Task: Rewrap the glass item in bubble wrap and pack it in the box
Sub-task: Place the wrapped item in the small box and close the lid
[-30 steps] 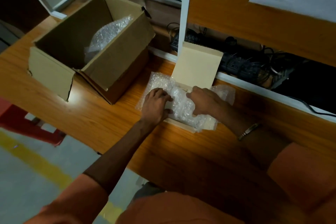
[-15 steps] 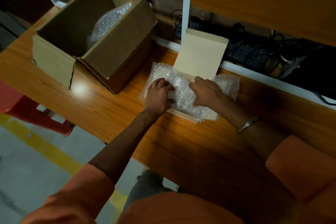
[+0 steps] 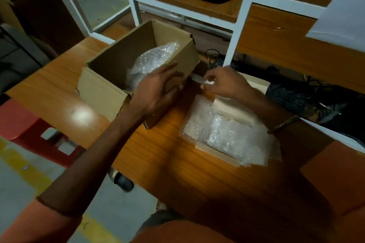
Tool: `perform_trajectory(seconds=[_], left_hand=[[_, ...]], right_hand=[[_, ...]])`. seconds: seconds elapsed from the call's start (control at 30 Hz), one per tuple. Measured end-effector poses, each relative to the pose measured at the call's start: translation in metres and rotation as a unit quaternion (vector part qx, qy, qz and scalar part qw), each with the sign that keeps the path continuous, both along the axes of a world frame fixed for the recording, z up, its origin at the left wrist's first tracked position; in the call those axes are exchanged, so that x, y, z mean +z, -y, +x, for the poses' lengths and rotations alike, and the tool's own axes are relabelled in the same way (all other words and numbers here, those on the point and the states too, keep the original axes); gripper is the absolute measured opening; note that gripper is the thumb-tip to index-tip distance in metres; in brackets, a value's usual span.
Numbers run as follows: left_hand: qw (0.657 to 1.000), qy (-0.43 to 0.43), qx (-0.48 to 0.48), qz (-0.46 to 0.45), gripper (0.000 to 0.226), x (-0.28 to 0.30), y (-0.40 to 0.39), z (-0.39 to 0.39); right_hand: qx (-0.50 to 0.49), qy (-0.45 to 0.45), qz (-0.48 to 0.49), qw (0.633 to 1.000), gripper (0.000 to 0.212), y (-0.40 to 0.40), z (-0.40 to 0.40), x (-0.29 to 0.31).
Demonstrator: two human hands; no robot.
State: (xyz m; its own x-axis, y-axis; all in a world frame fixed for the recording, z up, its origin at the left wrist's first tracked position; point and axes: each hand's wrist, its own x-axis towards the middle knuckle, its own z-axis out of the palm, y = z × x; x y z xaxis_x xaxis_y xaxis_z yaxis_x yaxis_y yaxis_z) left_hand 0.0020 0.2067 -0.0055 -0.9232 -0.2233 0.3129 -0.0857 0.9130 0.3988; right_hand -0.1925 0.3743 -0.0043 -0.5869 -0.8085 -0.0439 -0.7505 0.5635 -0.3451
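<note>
Left hand (image 3: 158,92): fingers spread wide, over near wall of open cardboard box (image 3: 102,92), holding nothing | Right hand (image 3: 227,85): fingertips pinched narrow on a small pale strip (image 3: 199,80) | Bubble-wrapped item (image 3: 227,132): lying in shallow tray on wooden table (image 3: 197,173), right of box | 1 bubble wrap wad (image 3: 152,59) inside box

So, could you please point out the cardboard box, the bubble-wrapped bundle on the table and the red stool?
cardboard box (image 3: 100,92): head view, its near outer wall.
bubble-wrapped bundle (image 3: 227,134): head view, middle of the wrap's top.
red stool (image 3: 21,124): head view, its seat top.
</note>
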Motion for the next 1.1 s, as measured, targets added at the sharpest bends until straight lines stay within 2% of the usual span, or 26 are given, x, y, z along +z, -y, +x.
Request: perform_trajectory(seconds=[0.13,0.23,0.37,0.5,0.53,0.6,0.67,0.77,0.83,0.9,0.97,1.0,1.03,1.1], left_hand=[[0.995,0.004,0.067,-0.074,0.039,0.021,0.069,0.009],[0.990,0.040,0.123,-0.055,0.038,0.008,0.113,0.017],[0.983,0.059,0.174,0.025,0.042,-0.010,0.137,0.025],[0.984,0.088,0.156,0.004,0.047,-0.016,0.138,0.017],[0.983,0.099,0.156,-0.009,0.047,-0.017,0.140,0.017],[0.980,0.119,0.157,-0.023,0.049,-0.019,0.143,0.017],[0.980,0.123,0.150,-0.030,0.050,-0.021,0.145,0.016],[0.982,0.091,0.164,-0.026,0.057,-0.023,0.142,0.014],[0.981,0.040,0.191,0.014,0.065,-0.022,0.140,0.012],[0.970,-0.095,0.190,0.122,0.055,-0.016,0.136,0.008],[0.933,-0.254,0.159,0.200,0.033,-0.001,0.131,-0.004],[0.924,-0.280,0.134,0.223,0.029,0.009,0.128,-0.013],[0.927,-0.268,0.098,0.243,0.029,0.022,0.122,-0.023],[0.942,-0.180,0.001,0.283,0.033,0.046,0.107,-0.045]], right_hand=[[0.032,-0.020,-0.080,0.996,0.028,0.073,-0.002,0.033],[0.069,-0.061,-0.093,0.991,0.027,0.122,-0.007,0.035],[0.038,-0.118,-0.024,0.992,0.031,0.187,-0.017,0.017],[-0.005,-0.111,0.083,0.990,0.065,0.220,-0.033,0.001],[-0.007,-0.102,0.105,0.989,0.064,0.221,-0.034,0.000],[-0.009,-0.107,0.107,0.988,0.040,0.224,-0.036,-0.003],[-0.012,-0.113,0.066,0.991,0.020,0.226,-0.035,-0.002],[0.031,-0.071,0.012,0.997,0.014,0.220,-0.028,0.016],[0.070,-0.034,-0.010,0.997,0.013,0.209,-0.020,0.037],[0.101,0.003,-0.007,0.995,0.013,0.192,-0.015,0.058],[0.121,0.033,0.012,0.992,0.010,0.171,-0.012,0.078],[0.129,0.043,0.012,0.991,0.006,0.160,-0.011,0.086],[0.133,0.055,0.001,0.990,0.004,0.149,-0.010,0.093],[0.127,0.095,-0.031,0.987,0.008,0.128,-0.010,0.106]])
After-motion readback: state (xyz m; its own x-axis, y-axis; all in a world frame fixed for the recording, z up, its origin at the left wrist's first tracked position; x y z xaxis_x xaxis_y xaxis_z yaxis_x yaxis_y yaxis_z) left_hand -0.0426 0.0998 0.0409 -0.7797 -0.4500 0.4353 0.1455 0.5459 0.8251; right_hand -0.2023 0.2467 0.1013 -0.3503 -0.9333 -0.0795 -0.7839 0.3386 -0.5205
